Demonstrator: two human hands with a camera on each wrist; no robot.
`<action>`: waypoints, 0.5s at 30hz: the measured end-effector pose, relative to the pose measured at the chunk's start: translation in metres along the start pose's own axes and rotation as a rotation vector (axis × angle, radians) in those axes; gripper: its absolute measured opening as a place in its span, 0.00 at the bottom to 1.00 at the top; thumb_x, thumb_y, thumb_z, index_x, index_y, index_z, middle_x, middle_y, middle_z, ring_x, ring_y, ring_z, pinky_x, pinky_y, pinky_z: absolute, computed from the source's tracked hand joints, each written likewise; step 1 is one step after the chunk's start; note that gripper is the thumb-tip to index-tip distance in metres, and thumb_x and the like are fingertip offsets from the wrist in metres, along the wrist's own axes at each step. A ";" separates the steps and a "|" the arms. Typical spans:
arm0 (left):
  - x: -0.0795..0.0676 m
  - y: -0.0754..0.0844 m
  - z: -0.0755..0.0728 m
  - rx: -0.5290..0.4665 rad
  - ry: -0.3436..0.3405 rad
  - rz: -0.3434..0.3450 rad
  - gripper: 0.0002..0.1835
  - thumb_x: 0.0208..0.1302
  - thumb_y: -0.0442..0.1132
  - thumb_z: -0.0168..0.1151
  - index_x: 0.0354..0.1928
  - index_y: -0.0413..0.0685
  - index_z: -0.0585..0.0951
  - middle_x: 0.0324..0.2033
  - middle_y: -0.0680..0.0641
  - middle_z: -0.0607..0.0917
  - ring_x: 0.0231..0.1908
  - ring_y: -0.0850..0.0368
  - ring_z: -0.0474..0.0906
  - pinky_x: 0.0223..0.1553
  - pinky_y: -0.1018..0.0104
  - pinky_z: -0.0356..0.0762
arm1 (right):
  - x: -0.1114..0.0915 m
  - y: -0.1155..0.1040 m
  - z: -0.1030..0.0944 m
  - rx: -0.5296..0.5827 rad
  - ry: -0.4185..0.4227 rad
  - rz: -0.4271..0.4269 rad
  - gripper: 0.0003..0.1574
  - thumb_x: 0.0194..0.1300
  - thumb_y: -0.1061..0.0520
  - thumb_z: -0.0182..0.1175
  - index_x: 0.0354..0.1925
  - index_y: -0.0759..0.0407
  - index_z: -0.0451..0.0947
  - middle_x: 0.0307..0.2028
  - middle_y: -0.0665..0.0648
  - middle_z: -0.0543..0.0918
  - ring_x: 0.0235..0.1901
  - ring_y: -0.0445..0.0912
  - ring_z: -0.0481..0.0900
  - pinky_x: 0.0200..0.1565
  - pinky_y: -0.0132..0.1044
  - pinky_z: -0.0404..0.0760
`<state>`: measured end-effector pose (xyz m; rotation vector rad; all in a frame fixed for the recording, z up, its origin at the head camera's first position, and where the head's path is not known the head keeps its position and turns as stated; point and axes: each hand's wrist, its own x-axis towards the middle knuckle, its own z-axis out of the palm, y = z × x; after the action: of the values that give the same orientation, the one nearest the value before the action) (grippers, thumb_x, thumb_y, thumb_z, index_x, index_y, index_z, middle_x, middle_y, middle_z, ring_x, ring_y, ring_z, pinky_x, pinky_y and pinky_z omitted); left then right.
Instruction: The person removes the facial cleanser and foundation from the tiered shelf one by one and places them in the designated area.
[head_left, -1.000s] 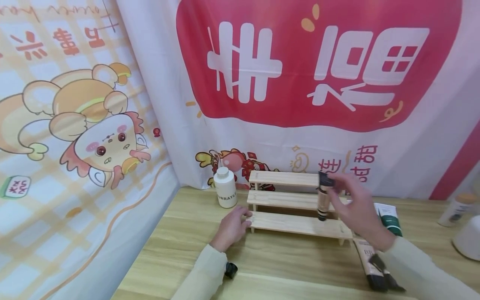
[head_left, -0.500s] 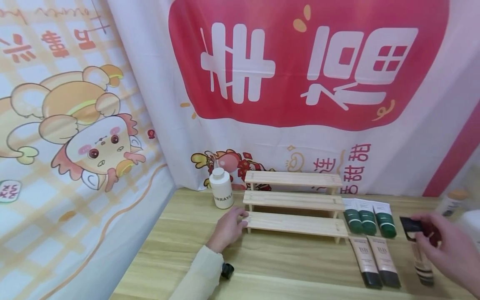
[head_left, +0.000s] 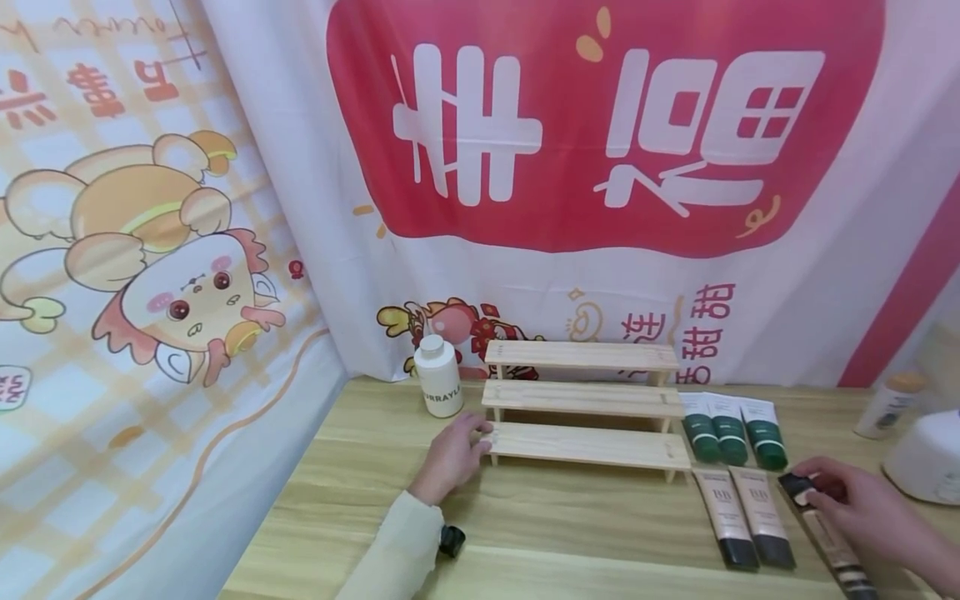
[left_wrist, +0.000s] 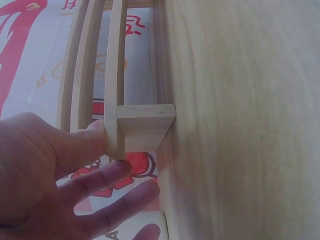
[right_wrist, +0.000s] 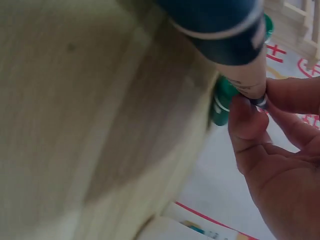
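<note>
A three-tier wooden display rack (head_left: 592, 447) stands against the back curtain. At the near end of its lowest tier, my left hand (head_left: 452, 454) pinches the board; the left wrist view shows the thumb on one face of the board and a finger (left_wrist: 107, 177) on the other. My right hand (head_left: 862, 504) pinches a beige cosmetic tube (head_left: 828, 537) by its flat black end. The tube slants close over the table, beside two BB cream tubes (head_left: 761, 517). In the right wrist view its dark striped end (right_wrist: 220, 30) points at the camera.
Several green-and-white tubes (head_left: 727, 437) lie right of the rack. A white bottle (head_left: 440, 379) stands at its left. Farther right are a bottle with a tan cap (head_left: 890, 408) and a rounded white container (head_left: 926, 458). A printed curtain (head_left: 600, 275) backs the table.
My right hand has carried the tube from in front of the rack to the right, then lowered it beside the BB cream tubes. My left hand stays on the rack.
</note>
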<state>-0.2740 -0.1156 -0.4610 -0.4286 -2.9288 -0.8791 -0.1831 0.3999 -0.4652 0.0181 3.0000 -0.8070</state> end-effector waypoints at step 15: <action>-0.006 0.008 -0.006 0.002 -0.001 0.016 0.11 0.62 0.37 0.63 0.47 0.47 0.80 0.46 0.48 0.77 0.45 0.49 0.75 0.49 0.52 0.73 | 0.017 0.027 0.010 -0.079 -0.041 0.081 0.16 0.61 0.65 0.61 0.44 0.76 0.75 0.33 0.66 0.80 0.32 0.52 0.77 0.33 0.51 0.77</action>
<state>-0.2666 -0.1139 -0.4524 -0.4515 -2.9232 -0.8739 -0.1993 0.4185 -0.4879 0.1193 2.9682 -0.6719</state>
